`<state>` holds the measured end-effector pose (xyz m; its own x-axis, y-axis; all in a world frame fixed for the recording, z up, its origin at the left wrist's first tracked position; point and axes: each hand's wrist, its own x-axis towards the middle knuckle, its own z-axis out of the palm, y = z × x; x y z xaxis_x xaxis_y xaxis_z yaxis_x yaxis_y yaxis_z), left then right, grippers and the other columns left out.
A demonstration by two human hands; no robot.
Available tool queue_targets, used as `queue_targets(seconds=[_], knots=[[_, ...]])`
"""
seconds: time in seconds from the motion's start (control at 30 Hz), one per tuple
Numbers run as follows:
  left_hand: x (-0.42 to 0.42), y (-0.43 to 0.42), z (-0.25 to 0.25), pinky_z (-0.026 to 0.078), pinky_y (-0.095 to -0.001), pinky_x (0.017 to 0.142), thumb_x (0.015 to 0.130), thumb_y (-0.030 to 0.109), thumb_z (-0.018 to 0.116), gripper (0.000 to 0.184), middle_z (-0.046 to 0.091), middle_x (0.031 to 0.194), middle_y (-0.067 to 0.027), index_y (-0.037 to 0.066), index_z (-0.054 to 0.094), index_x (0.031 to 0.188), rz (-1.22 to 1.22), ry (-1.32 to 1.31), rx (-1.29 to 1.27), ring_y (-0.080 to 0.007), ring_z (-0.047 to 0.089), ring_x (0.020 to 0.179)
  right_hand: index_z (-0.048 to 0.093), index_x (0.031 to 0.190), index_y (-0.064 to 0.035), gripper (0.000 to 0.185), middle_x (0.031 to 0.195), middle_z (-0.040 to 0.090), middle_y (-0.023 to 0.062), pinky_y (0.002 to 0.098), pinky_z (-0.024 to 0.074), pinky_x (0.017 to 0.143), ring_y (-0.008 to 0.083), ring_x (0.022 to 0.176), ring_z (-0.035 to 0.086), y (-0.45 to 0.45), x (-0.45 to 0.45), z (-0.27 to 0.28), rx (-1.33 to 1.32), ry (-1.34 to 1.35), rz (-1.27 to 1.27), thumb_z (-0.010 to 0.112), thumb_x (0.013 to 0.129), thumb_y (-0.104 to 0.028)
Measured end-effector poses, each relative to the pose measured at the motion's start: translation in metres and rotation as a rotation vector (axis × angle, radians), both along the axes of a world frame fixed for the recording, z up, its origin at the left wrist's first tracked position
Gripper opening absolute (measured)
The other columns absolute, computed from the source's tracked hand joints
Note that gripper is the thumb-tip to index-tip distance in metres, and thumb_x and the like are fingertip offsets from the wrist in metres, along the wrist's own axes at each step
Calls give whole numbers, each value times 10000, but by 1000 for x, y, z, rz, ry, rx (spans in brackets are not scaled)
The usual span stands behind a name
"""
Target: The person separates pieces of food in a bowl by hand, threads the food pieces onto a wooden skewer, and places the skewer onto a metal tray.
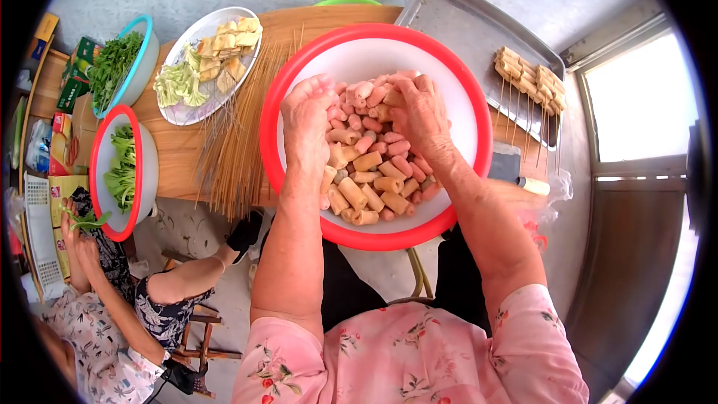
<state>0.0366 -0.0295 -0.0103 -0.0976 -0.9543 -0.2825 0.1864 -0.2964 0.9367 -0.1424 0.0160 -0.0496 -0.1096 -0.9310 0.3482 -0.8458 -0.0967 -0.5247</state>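
Observation:
A big white basin with a red rim (479,135) holds a heap of short pink sausage pieces (400,165) and tan, hollow-looking tube pieces (352,193). Over the left side of the heap is my left hand (308,116), its fingers curled closed; what they hold is hidden. My right hand (422,116) reaches into the upper right of the heap, with its fingers bent inward among the pieces. Whatever lies between those fingertips cannot be made out. Left of the basin, many thin wooden skewers (238,151) lie in a loose bundle on the wooden table (176,168).
A metal tray (456,26) at the right bears filled skewers (529,78). A cleaver (508,167) lies below it. An oval plate (172,114) and two basins of greens, blue-rimmed (149,37) and red-rimmed (149,172), stand left. A seated person (120,322) holds leaves.

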Motion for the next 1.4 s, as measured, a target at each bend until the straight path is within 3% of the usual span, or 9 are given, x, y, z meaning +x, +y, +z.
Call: queue_targets(seconds=[0.17,0.4,0.47,0.53,0.67,0.93,1.1,1.2,1.4], knots=[[-11,5,3,460,-241,655,840,9,532,250,605,988,-142,-80,566,1071,145,72,63,-157,577,801,580,1094,-114,466,1075,516,101,404,420,866,326,997,491,9,2,-2,-17,9,-5,660,657,29],[-25,10,-32,450,-405,885,834,124,589,184,513,1202,-96,56,554,1001,-409,-1039,-584,-330,550,1035,589,1078,-93,389,1025,549,123,414,444,852,337,1003,510,34,3,11,74,-16,45,630,706,15],[-25,10,-33,450,-413,882,827,123,594,195,519,1186,-100,51,549,1003,-418,-1024,-590,-335,546,1041,580,1090,-104,396,1026,545,131,422,442,841,343,1001,506,33,0,14,135,-72,54,610,714,17],[-24,10,-32,450,-421,878,820,121,598,206,525,1171,-105,47,545,1004,-426,-1007,-590,-340,543,1046,599,1087,-131,381,1031,569,140,419,437,861,349,1002,515,29,-3,16,165,-505,-125,612,726,-11],[-24,8,-36,454,-431,848,812,117,600,192,535,1084,-131,43,540,979,-385,-904,-678,-358,544,993,607,1135,-150,404,1204,507,133,395,442,890,335,1063,494,15,-13,16,-78,88,55,611,753,-21],[-26,9,-36,456,-426,808,750,24,619,157,516,1009,-126,27,482,827,-405,-821,-636,-326,552,938,590,1067,-91,343,1164,513,134,388,442,901,330,1062,498,5,-19,6,169,-204,94,673,735,-71],[-27,16,-28,487,-368,830,749,17,623,271,491,1226,-145,60,581,1013,-405,-951,-674,-347,570,992,589,970,-69,244,1111,541,126,391,443,896,307,1040,508,8,-21,4,172,-196,118,661,736,-73],[-29,12,-48,505,-358,806,787,21,589,317,499,1249,-169,72,596,1100,-332,-928,-740,-343,573,1023,563,1228,-204,497,1037,546,65,386,457,864,281,971,504,9,-23,3,159,-164,136,639,757,-67],[-22,-5,-66,530,-263,688,827,24,573,218,569,1179,-136,17,609,1042,-411,-757,-721,-210,632,911,605,1009,-127,297,1192,561,31,382,460,851,300,944,490,6,-27,-2,169,-188,213,612,734,-16]])
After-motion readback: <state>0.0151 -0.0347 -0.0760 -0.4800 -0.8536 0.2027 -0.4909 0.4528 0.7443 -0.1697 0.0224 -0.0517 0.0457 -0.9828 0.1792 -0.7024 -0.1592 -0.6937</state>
